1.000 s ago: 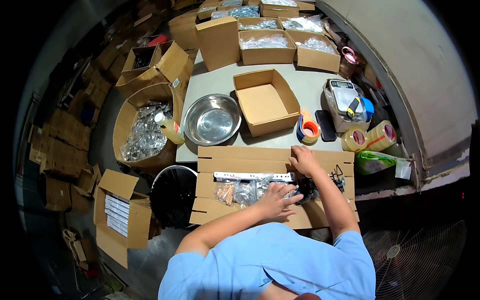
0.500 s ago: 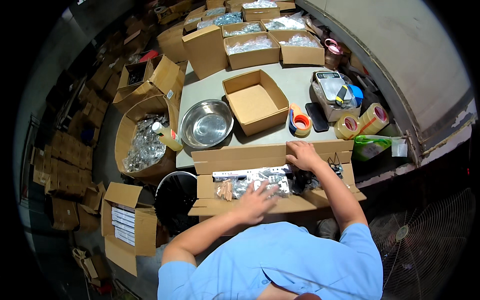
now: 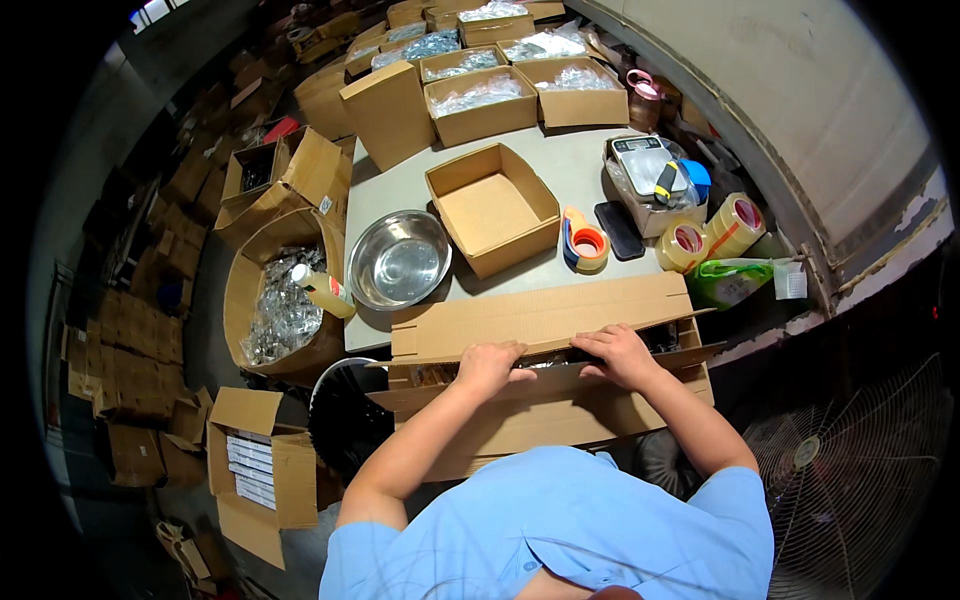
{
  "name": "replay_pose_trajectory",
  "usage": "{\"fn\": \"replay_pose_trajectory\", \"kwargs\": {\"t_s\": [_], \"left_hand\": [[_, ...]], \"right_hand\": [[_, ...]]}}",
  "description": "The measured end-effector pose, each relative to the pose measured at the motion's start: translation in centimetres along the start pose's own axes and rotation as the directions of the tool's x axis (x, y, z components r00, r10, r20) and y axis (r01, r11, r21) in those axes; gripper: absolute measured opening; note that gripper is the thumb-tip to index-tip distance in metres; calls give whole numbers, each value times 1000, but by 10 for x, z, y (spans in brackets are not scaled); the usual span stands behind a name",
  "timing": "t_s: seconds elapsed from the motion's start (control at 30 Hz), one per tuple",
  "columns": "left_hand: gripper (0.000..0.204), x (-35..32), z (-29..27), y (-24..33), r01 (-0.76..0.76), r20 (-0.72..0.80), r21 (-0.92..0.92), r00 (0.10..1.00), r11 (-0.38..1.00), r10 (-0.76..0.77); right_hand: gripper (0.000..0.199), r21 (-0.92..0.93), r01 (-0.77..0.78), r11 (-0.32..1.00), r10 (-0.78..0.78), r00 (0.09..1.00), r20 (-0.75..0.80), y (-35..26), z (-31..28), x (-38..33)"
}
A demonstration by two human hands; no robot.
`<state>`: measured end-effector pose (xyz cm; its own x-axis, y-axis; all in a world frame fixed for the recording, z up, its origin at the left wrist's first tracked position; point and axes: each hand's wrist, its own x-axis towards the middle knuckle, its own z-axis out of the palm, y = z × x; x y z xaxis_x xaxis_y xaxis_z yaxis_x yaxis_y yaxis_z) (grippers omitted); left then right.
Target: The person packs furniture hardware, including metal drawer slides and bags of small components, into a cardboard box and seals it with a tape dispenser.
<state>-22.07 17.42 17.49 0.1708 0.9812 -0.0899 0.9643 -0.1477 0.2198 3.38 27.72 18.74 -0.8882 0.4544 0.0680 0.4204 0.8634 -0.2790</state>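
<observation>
In front of me lies a long, low cardboard carton [image 3: 540, 312]. Its far flap leans inward over the contents and its near flap [image 3: 520, 392] stands partly raised. On the far flap's edge, left of the middle, my left hand [image 3: 488, 368] is closed with its thumb apart below. My right hand [image 3: 618, 355] holds the same edge further right, fingers bent over it. Through the gap between the flaps only slivers of clear plastic bags and dark parts show; the rest is hidden.
Behind the carton stand a steel bowl [image 3: 400, 260], an open cardboard box [image 3: 495, 212], a tape dispenser [image 3: 584, 242], a phone [image 3: 620, 230], a scale [image 3: 650, 165] and tape rolls [image 3: 735, 225]. A bottle [image 3: 322, 290] rests on a box of bagged parts at left. A fan [image 3: 810, 455] is at right.
The carton's far flap has been folded inward, covering most of the bagged parts. My left hand has moved up from the bags to the flap; my right hand has come nearer with it.
</observation>
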Motion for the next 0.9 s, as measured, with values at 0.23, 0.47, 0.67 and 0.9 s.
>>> {"fn": "replay_pose_trajectory", "kwargs": {"t_s": [0.23, 0.47, 0.67, 0.9], "left_hand": [[69, 4, 29, 3, 15, 15, 135, 1000, 991, -18], [99, -8, 3, 13, -95, 162, 160, 984, 982, 69], [105, 17, 25, 4, -167, 117, -64, 978, 984, 174], [110, 2, 25, 41, 21, 156, 161, 987, 987, -47]], "right_hand": [[53, -134, -20, 991, 4, 992, -122, 4, 38, 4], [91, -155, -151, 976, 163, 984, 67, 4, 13, -27], [119, -222, -302, 927, 357, 890, 282, 48, -11, -29], [115, -274, -90, 957, 149, 968, 200, 39, 11, -46]]}}
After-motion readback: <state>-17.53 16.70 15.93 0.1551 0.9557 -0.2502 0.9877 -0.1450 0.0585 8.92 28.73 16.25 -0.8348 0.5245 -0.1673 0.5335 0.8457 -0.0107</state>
